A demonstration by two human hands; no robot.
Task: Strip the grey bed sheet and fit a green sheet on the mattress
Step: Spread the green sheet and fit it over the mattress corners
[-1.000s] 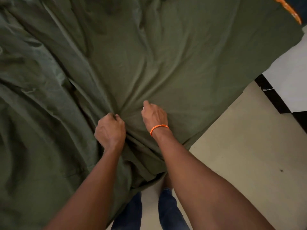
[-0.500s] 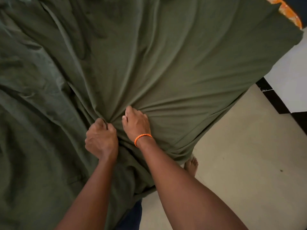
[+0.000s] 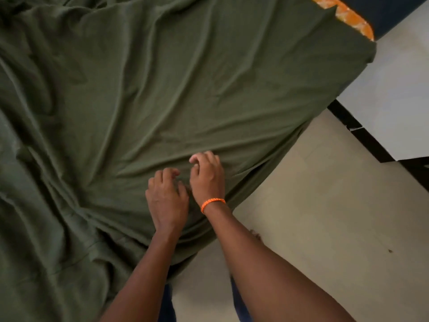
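Green sheet (one), two hands

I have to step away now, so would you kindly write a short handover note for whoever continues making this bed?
Left hand: on the green sheet near the bed's near edge, fingers loosely bent, apparently gripping nothing.
Right hand, with the orange wristband: beside the left, fingers curled lightly on the cloth; whether it pinches a fold cannot be told.
Done: the green sheet covers the bed; no grey sheet is in view.
Left: the sheet is heavily creased, bunched at the left, and hangs loose over the near edge above the floor. The far corner leaves an orange patterned patch uncovered. Smooth, pull across, tuck.
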